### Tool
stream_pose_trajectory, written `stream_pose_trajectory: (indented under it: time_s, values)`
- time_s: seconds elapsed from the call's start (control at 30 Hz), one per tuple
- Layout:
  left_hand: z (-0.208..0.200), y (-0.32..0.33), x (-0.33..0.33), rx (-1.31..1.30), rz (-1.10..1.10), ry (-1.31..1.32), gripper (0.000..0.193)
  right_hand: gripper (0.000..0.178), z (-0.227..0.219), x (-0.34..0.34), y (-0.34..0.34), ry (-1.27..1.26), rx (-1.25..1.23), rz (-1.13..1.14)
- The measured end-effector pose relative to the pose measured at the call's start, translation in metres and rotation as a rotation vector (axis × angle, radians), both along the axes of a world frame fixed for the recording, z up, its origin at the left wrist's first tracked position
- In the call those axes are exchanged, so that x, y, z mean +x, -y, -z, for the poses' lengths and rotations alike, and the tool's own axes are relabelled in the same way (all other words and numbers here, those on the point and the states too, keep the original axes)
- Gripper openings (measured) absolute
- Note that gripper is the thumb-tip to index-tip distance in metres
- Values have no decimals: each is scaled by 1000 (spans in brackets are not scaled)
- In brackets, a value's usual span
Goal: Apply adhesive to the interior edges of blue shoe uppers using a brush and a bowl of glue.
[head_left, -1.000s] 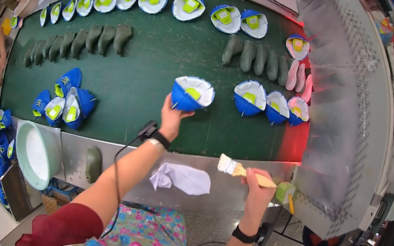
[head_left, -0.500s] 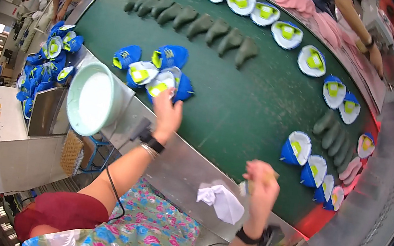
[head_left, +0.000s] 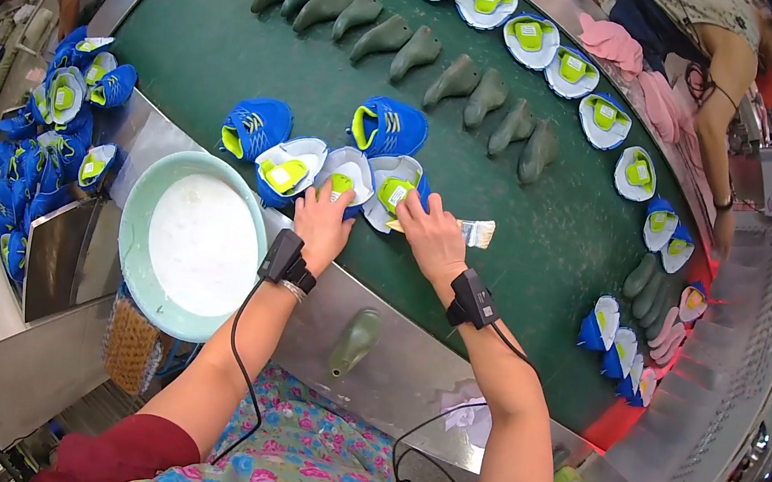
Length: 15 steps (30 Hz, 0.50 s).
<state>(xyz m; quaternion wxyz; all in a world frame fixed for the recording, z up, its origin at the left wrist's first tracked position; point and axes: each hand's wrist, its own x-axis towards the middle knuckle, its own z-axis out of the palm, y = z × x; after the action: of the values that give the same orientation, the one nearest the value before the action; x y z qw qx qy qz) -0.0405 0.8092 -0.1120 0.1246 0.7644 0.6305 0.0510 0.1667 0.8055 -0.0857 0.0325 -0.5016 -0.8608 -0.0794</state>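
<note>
Several blue shoe uppers with white linings and lime tongues lie in a group on the green belt. My left hand (head_left: 323, 230) has its fingers curled over the edge of the middle upper (head_left: 349, 169). With fingertips on the upper to its right (head_left: 395, 187), my right hand (head_left: 433, 240) also grips a flat paintbrush (head_left: 479, 233), whose pale bristles stick out to the right. Another upper (head_left: 286, 168) sits left of my hands. Behind them are two more, a left one (head_left: 259, 128) and a right one (head_left: 390, 127).
A pale green basin (head_left: 136, 250) of white liquid stands at left, near piled uppers (head_left: 49, 149). A green shoe last (head_left: 355, 342) and white cloth (head_left: 468, 415) lie on the steel edge. Lasts (head_left: 453, 81) line the belt. A co-worker's arm (head_left: 717, 130) is at far right.
My right hand has come left with the brush to the uppers beside my left hand. A shoe last now lies on the steel edge. The view has shifted.
</note>
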Motion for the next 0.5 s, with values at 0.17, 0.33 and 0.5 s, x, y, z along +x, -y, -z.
stream_pose_trajectory:
  time_s: [0.17, 0.33, 0.5]
  values:
    - [5, -17, 8, 13, -100, 27, 56, 13, 8, 7, -9, 67, -316, 61]
    - [-38, -6, 5, 106, 100, 503, 62, 31, -88, 40, 25, -575, -269, 228]
    - [-142, 65, 21, -810, 219, 1380, 75, 28, -175, 27, 80, -1138, -1009, 326]
